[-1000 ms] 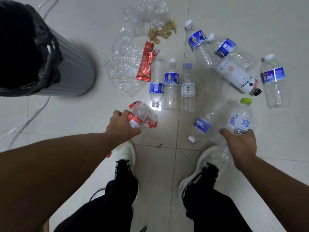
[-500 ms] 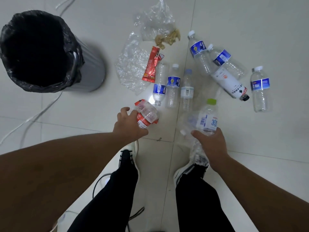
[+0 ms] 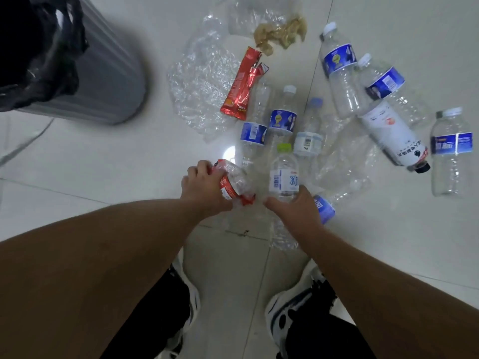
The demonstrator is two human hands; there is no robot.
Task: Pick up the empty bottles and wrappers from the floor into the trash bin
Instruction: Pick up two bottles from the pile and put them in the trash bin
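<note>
My left hand point(image 3: 203, 189) grips a crushed clear bottle with a red label point(image 3: 234, 183). My right hand point(image 3: 295, 209) holds a clear bottle with a green cap point(image 3: 283, 174) upright, and a second bottle with a blue label point(image 3: 324, 207) sticks out under the same hand. The two hands are close together above the floor. Several empty bottles point(image 3: 339, 71) lie on the tiles ahead, with a red wrapper point(image 3: 242, 85) and clear plastic film point(image 3: 202, 84). The grey trash bin point(image 3: 103, 73) with a black liner stands at the upper left.
A white-labelled bottle with a black cap point(image 3: 391, 133) and a blue-labelled one point(image 3: 451, 149) lie at the right. Crumpled tan scraps point(image 3: 280, 32) sit at the top. My two shoes point(image 3: 290, 307) stand on the tiles below. A thin cable point(image 3: 23, 146) runs along the floor at left.
My right hand has moved left with the green-capped bottle, closer to my left hand. The view has dropped nearer the floor, so the bin now sits partly out of frame.
</note>
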